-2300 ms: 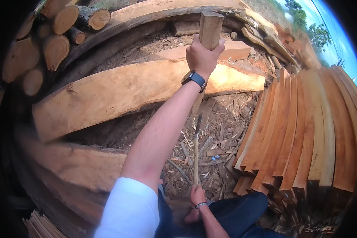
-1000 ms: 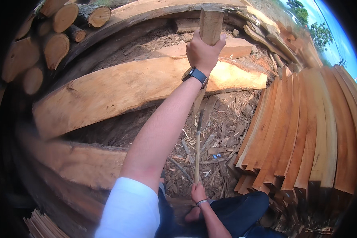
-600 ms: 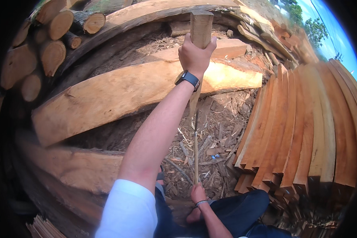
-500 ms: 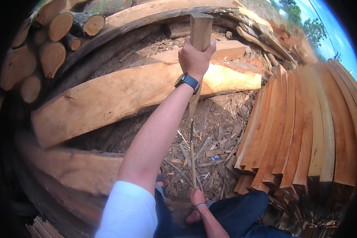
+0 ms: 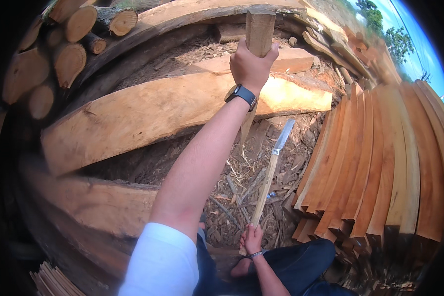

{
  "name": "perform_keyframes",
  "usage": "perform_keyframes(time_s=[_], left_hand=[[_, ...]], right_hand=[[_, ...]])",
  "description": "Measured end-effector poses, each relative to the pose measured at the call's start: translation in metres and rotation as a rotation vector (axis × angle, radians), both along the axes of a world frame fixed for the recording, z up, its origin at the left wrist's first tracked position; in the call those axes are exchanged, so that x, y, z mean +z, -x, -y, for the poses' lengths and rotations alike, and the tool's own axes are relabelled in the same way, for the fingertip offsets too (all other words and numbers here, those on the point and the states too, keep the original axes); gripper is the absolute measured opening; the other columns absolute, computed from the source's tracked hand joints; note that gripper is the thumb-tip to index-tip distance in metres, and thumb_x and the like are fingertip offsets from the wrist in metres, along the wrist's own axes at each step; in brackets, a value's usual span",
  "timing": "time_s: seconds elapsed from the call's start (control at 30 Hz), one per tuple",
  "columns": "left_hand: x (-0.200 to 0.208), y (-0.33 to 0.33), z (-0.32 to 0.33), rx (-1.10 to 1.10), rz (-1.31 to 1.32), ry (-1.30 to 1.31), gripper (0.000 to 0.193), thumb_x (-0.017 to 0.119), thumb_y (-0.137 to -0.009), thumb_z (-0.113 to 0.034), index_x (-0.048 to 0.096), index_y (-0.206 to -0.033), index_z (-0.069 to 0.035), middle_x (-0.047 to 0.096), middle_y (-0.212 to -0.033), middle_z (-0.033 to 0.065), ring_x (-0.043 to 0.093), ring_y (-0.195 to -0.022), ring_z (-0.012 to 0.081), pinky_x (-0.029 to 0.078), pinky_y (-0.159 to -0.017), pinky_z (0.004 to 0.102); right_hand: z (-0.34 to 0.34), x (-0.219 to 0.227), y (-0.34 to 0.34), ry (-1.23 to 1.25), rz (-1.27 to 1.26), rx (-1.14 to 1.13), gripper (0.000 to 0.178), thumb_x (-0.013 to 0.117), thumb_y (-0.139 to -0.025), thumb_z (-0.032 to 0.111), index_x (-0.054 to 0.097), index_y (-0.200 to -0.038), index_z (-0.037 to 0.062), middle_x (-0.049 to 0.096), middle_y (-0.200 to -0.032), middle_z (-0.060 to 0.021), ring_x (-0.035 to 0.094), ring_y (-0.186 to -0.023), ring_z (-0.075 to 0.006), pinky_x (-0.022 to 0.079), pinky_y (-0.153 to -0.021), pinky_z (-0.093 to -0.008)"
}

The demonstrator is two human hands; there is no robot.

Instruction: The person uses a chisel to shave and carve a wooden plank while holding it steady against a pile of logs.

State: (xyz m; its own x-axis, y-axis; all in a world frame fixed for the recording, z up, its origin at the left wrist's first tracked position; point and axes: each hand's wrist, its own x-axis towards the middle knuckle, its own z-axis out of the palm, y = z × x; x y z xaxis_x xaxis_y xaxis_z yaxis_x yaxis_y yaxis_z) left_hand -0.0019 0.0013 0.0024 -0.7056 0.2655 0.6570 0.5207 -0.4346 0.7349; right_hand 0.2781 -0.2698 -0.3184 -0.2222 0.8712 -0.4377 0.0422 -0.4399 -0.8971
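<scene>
Outdoors, a person's left hand (image 5: 251, 64), a dark-strapped watch (image 5: 240, 94) on its wrist, is wrapped tightly around a squared, pale-brown wooden stake (image 5: 260, 32) — gripping it just below its flat top, while the tapered lower end shows beneath the wrist. Near the person's body, the right hand (image 5: 252, 239), a greyish bracelet (image 5: 257, 254) at its wrist, closes firmly on the near end of a long-handled knife with a straight, pale wooden handle and silvery metal blade (image 5: 265, 190). The blade points far and slightly right, apart from the stake at its left. Beyond the stake, a long, light-orange slab of timber (image 5: 148, 113) with rough edges crosses the scene from left to right; brown wood chips and bark (image 5: 293, 167) litter the ground on its near side. Reddish-brown sawn boards (image 5: 380, 163) lie stacked at right — round cut logs (image 5: 70, 61) are piled far left, pale ends showing. Dark-blue trousers (image 5: 301, 259) cover the person's legs at the near edge.
</scene>
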Motion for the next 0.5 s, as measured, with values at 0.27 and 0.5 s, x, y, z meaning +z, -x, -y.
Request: perform_keyframes(time_s=[0.27,0.5], left_hand=[[0.002,0.003,0.000,-0.008,-0.003,0.009,0.049,0.080,-0.073,-0.042,0.063,-0.090,0.001,0.071,-0.077,0.0182,0.072,-0.069,0.0321,0.057,-0.065,0.0402],[0.002,0.001,0.000,-0.029,0.013,-0.019,0.048,0.079,-0.072,-0.041,0.063,-0.090,0.001,0.071,-0.077,0.0183,0.072,-0.070,0.0323,0.057,-0.066,0.0409]], right_hand=[[0.014,-0.061,-0.010,-0.424,0.922,0.389,0.035,0.047,-0.099,0.030,0.057,-0.094,-0.0027,0.064,-0.070,-0.0254,0.066,-0.064,-0.0437,0.053,-0.060,-0.0528],[0.013,-0.020,0.002,0.141,0.310,0.272,0.038,0.042,-0.103,0.039,0.054,-0.096,0.0036,0.053,-0.058,-0.0111,0.054,-0.042,-0.0243,0.045,-0.040,-0.0420]])
